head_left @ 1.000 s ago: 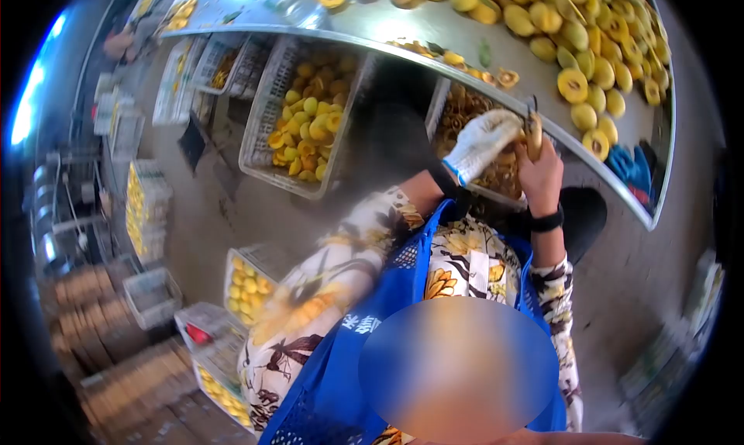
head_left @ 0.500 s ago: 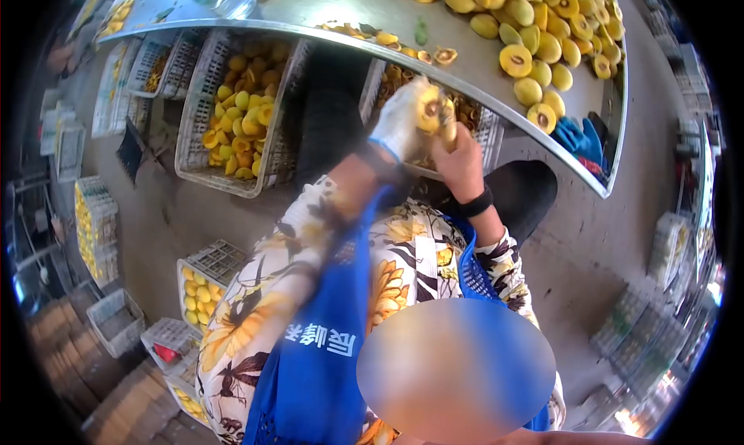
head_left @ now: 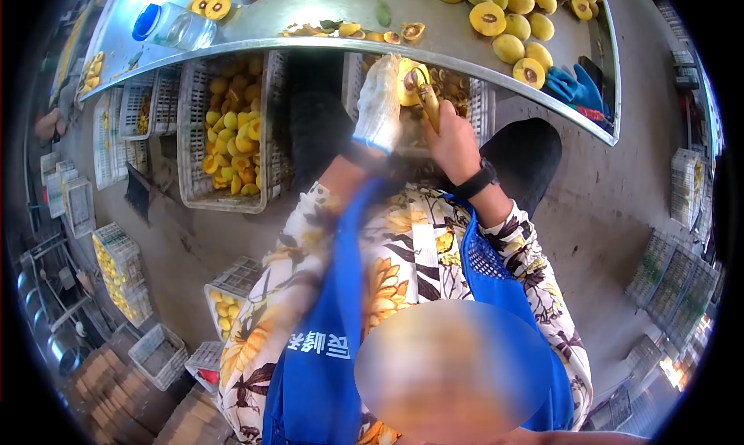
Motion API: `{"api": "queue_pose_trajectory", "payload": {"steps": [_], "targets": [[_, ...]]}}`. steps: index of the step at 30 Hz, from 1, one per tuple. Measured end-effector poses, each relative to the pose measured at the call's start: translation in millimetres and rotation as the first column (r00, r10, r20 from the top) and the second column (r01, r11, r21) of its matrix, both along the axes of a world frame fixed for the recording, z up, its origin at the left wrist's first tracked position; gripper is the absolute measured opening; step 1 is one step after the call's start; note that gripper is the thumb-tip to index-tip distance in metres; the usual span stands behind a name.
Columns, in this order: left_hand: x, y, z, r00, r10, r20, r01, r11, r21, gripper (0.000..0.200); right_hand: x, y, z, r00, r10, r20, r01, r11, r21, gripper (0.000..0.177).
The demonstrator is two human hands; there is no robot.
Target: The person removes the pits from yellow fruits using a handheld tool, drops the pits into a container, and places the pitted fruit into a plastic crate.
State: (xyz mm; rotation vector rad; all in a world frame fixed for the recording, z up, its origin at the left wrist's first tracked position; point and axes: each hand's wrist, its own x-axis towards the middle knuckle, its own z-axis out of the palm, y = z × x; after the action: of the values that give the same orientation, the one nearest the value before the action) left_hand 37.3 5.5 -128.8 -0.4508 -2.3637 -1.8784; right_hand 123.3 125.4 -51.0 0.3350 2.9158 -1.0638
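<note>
My left hand [head_left: 377, 108], in a white knit glove, grips a halved yellow peach [head_left: 406, 87], its cut face turned toward my right hand. A pitting knife with a looped metal end and a yellowish handle [head_left: 429, 108] is held in my bare right hand [head_left: 456, 144]. Its loop lies over the peach's cut face, around the middle where the pit sits. Both hands are closed, just short of the metal table's front edge. Below them stands a crate [head_left: 482, 108] holding brown pits and scraps, partly hidden by my hands.
Halved and whole peaches [head_left: 509, 48] pile on the metal table [head_left: 449, 53], near blue gloves [head_left: 575, 88]. A clear jar with a blue lid [head_left: 182, 28] lies at left. Beneath the table, a white crate [head_left: 225, 205] holds peach halves. More crates [head_left: 159, 356] stand on the floor.
The view has shifted, so the table sits higher in it. My hands stay together at the peach, and the knife's loop now shows plainly against the cut face.
</note>
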Motion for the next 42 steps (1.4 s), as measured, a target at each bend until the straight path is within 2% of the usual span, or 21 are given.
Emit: {"api": "queue_pose_trajectory", "payload": {"steps": [2, 4, 7, 11, 13, 14, 16, 19, 20, 22, 23, 24, 26, 27, 30, 32, 35, 36, 38, 41, 42], "targets": [[6, 5, 33, 0.989, 0.047, 0.141, -0.062, 0.992, 0.107, 0.035, 1, -2, -1, 1.0, -0.009, 0.005, 0.009, 1.0, 0.006, 0.027], [15, 17, 77, 0.845, -0.042, 0.532, -0.236, 0.865, 0.443, 0.034, 3, -6, 2, 1.0, -0.015, 0.027, 0.015, 1.0, -0.013, 0.026], [19, 20, 76, 0.924, 0.04, 0.381, -0.194, 0.905, 0.377, 0.035, 3, -12, 12, 1.0, 0.031, -0.004, -0.031, 0.999, -0.042, 0.024], [10, 15, 70, 0.865, -0.086, 0.494, -0.181, 0.866, 0.466, 0.032, 5, -14, 19, 0.997, 0.079, -0.022, -0.081, 0.988, -0.132, 0.021], [5, 10, 69, 0.86, -0.112, 0.498, -0.145, 0.881, 0.45, 0.027, 8, -11, 10, 0.995, 0.086, 0.042, -0.078, 0.983, -0.167, 0.021], [1, 7, 70, 0.819, -0.199, 0.539, -0.105, 0.87, 0.482, 0.026, 8, -10, 7, 0.994, 0.088, 0.069, -0.074, 0.98, -0.185, 0.021], [-12, -2, 48, 0.881, -0.338, 0.33, 0.203, 0.902, 0.382, 0.028, 8, -8, 5, 0.982, 0.109, 0.152, -0.077, 0.975, -0.207, 0.02], [-25, -16, 48, 0.773, -0.465, 0.432, 0.389, 0.885, 0.256, 0.032, 4, -4, 14, 0.972, 0.17, 0.164, -0.136, 0.971, -0.197, 0.021], [-31, -14, 49, 0.775, -0.479, 0.413, 0.412, 0.878, 0.245, 0.033, 2, -3, 16, 0.97, 0.194, 0.149, -0.166, 0.969, -0.186, 0.021], [-29, -9, 55, 0.568, -0.488, 0.663, 0.088, 0.837, 0.541, 0.033, -2, 3, 8, 0.984, 0.174, 0.036, -0.16, 0.957, -0.244, 0.022], [-21, -4, 55, 0.656, -0.444, 0.611, 0.028, 0.823, 0.568, 0.031, -3, 5, 2, 0.987, 0.16, -0.021, -0.159, 0.948, -0.274, 0.022], [-14, 1, 53, 0.737, -0.388, 0.554, -0.028, 0.801, 0.598, 0.03, -3, 2, -2, 0.988, 0.118, -0.096, -0.138, 0.964, -0.227, 0.021], [5, 12, 65, 0.861, -0.252, 0.442, -0.078, 0.792, 0.605, 0.025, -4, -5, 7, 0.996, 0.092, 0.02, -0.078, 0.923, -0.376, 0.018], [5, 18, 54, 0.842, -0.207, 0.498, -0.176, 0.767, 0.617, 0.023, -2, -8, 11, 0.993, 0.088, 0.084, -0.041, 0.895, -0.444, 0.016], [6, 14, 57, 0.679, -0.257, 0.687, -0.299, 0.758, 0.579, 0.024, 4, -12, 7, 0.892, 0.131, 0.432, 0.279, 0.593, -0.755, 0.012], [3, 15, 51, 0.528, -0.34, 0.778, -0.394, 0.714, 0.579, 0.026, 5, -18, 6, 0.868, 0.113, 0.483, 0.349, 0.554, -0.756, 0.011], [2, 18, 49, 0.569, -0.319, 0.758, -0.327, 0.758, 0.564, 0.03, 7, -25, 14, 0.843, 0.087, 0.531, 0.438, 0.46, -0.772, 0.01], [2, 18, 50, 0.618, -0.271, 0.738, -0.278, 0.803, 0.528, 0.031, 7, -25, 17, 0.836, 0.083, 0.543, 0.463, 0.424, -0.778, 0.01], [2, 17, 54, 0.716, -0.178, 0.675, -0.19, 0.881, 0.433, 0.032, 8, -26, 17, 0.85, 0.072, 0.523, 0.44, 0.45, -0.777, 0.011], [-2, 11, 57, 0.558, -0.381, 0.737, -0.159, 0.822, 0.546, 0.03, 9, -26, 8, 0.873, 0.083, 0.482, 0.369, 0.535, -0.76, 0.013], [-4, 10, 56, 0.521, -0.39, 0.76, -0.169, 0.825, 0.539, 0.03, 10, -27, 3, 0.88, 0.09, 0.467, 0.34, 0.567, -0.75, 0.013]]}}
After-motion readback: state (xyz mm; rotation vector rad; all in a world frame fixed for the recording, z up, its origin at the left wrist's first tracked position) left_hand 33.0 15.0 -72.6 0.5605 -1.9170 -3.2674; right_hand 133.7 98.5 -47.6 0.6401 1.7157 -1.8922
